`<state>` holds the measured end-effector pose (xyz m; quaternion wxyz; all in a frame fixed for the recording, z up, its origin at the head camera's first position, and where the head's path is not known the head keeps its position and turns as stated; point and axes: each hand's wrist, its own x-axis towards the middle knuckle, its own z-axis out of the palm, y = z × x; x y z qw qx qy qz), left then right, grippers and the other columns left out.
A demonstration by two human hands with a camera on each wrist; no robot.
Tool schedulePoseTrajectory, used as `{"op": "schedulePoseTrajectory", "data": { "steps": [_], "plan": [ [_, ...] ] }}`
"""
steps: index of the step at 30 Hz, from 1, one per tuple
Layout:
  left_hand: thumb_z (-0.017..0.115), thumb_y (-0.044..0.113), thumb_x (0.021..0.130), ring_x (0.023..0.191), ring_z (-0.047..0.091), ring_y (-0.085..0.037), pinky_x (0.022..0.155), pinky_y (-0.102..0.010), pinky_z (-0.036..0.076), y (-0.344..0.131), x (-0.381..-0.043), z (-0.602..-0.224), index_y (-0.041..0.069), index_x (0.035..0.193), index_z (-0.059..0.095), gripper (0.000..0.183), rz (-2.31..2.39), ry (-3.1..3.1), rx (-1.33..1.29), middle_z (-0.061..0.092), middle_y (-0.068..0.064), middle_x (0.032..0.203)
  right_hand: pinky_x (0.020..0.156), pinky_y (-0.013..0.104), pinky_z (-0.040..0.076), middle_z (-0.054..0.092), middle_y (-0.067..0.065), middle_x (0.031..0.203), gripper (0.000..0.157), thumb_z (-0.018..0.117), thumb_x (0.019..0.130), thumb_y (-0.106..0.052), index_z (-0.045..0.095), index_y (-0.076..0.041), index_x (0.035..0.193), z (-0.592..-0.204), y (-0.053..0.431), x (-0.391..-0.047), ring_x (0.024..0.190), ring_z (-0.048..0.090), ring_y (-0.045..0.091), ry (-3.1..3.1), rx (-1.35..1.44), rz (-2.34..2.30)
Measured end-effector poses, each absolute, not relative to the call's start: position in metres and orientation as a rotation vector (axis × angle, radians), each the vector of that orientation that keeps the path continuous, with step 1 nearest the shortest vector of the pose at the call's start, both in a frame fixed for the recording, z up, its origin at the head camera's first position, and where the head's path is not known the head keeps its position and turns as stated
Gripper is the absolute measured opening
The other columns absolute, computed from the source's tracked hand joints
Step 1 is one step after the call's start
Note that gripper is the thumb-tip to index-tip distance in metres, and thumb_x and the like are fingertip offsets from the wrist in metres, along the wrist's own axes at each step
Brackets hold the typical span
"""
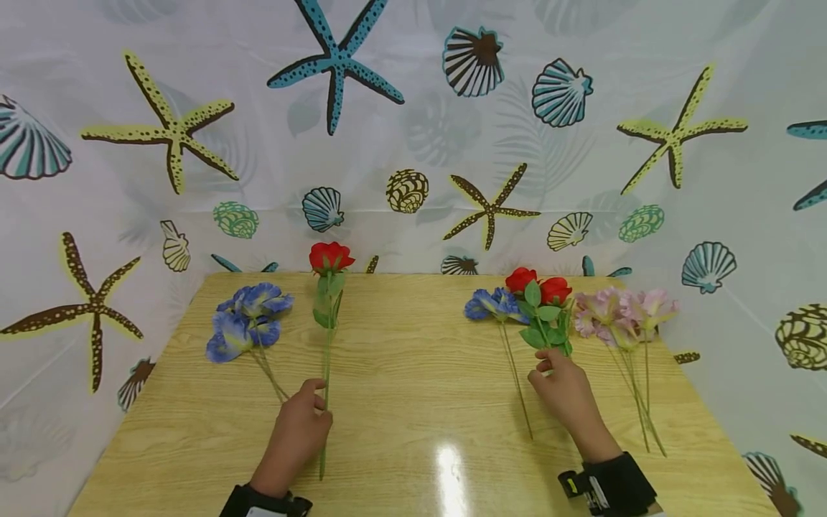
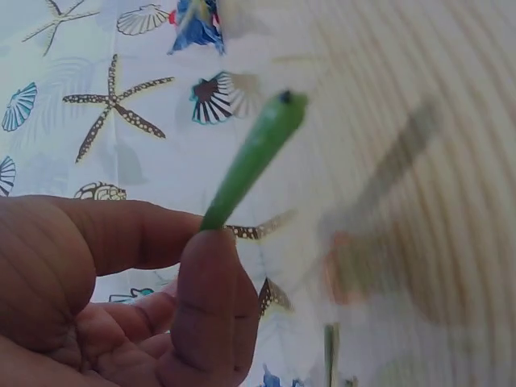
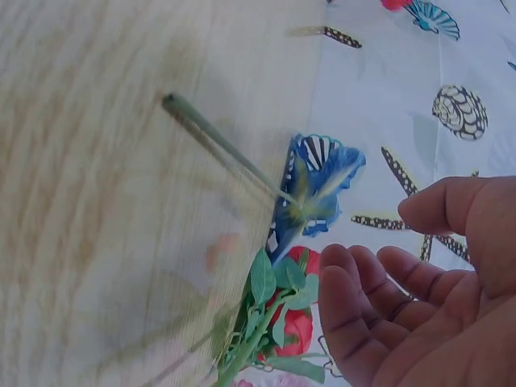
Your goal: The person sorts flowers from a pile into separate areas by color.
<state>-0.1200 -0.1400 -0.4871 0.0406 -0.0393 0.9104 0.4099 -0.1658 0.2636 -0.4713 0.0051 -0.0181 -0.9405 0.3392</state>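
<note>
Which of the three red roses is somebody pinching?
The red rose on the left, apart from the others: the left hand pinches its green stem. The other two red roses sit together near the right hand, which pinches neither.

the rose (image 1: 332, 258) in the left hand (image 1: 300, 429) is red, its stem green; the flower cluster (image 1: 248, 316) left of that hand is violet-blue. ahead of the right hand (image 1: 567, 385), the paired roses (image 1: 554, 290) are red with green leaves; the pink flowers (image 1: 614, 316) to its right are pale. beyond both hands, the white cloth (image 1: 375, 151) is patterned with blue, yellow and brown starfish.
</note>
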Motion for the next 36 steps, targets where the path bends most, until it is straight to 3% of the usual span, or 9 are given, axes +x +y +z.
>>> {"op": "schedulePoseTrajectory", "data": {
  "steps": [4, 11, 23, 31, 36],
  "plan": [
    [0.057, 0.004, 0.080, 0.068, 0.056, -0.013, 0.055, -0.035, 0.047, -0.128, -0.115, -0.488, 0.003, 0.123, 0.045, 0.045, 1.392, 2.721, -0.082, 0.058, -0.014, 0.094, 0.049, 0.033, 0.044, 0.061, 0.016, 0.101, 0.033, 0.050, 0.086, -0.019, 0.051, -0.005, 0.116, -0.476, 0.252, -0.164, 0.067, 0.054, 0.018, -2.933, 0.006, 1.010],
    [0.055, 0.002, 0.082, 0.056, 0.051, -0.013, 0.048, -0.031, 0.041, -0.102, -0.108, -0.483, 0.002, 0.122, 0.040, 0.043, 1.486, 2.632, 0.044, 0.053, -0.015, 0.093, 0.058, 0.035, 0.050, 0.062, 0.007, 0.094, 0.026, 0.054, 0.086, -0.021, 0.056, -0.012, 0.110, -0.475, 0.217, -0.158, 0.075, 0.057, 0.016, -2.869, 0.110, 1.079],
    [0.057, 0.002, 0.080, 0.055, 0.047, -0.011, 0.045, -0.026, 0.042, -0.062, -0.093, -0.484, 0.002, 0.112, 0.041, 0.036, 1.431, 2.622, 0.229, 0.050, -0.007, 0.084, 0.066, 0.035, 0.051, 0.059, -0.002, 0.097, 0.028, 0.056, 0.087, -0.025, 0.053, -0.024, 0.115, -0.465, 0.123, -0.139, 0.080, 0.055, 0.008, -2.690, 0.287, 1.482],
    [0.058, 0.001, 0.076, 0.054, 0.047, -0.011, 0.048, -0.028, 0.044, -0.041, -0.087, -0.483, 0.004, 0.108, 0.043, 0.035, 1.416, 2.614, 0.257, 0.053, -0.007, 0.083, 0.068, 0.037, 0.051, 0.058, 0.002, 0.097, 0.034, 0.058, 0.085, -0.019, 0.050, -0.019, 0.118, -0.466, 0.094, -0.134, 0.080, 0.056, 0.010, -2.586, 0.271, 1.663],
    [0.059, 0.001, 0.075, 0.057, 0.046, -0.012, 0.048, -0.028, 0.044, -0.038, -0.086, -0.485, 0.005, 0.106, 0.044, 0.035, 1.358, 2.657, 0.269, 0.053, -0.006, 0.081, 0.060, 0.034, 0.051, 0.056, 0.003, 0.095, 0.037, 0.060, 0.085, -0.016, 0.049, -0.018, 0.120, -0.466, 0.090, -0.133, 0.077, 0.056, 0.012, -2.560, 0.260, 1.732]
  ]
}}
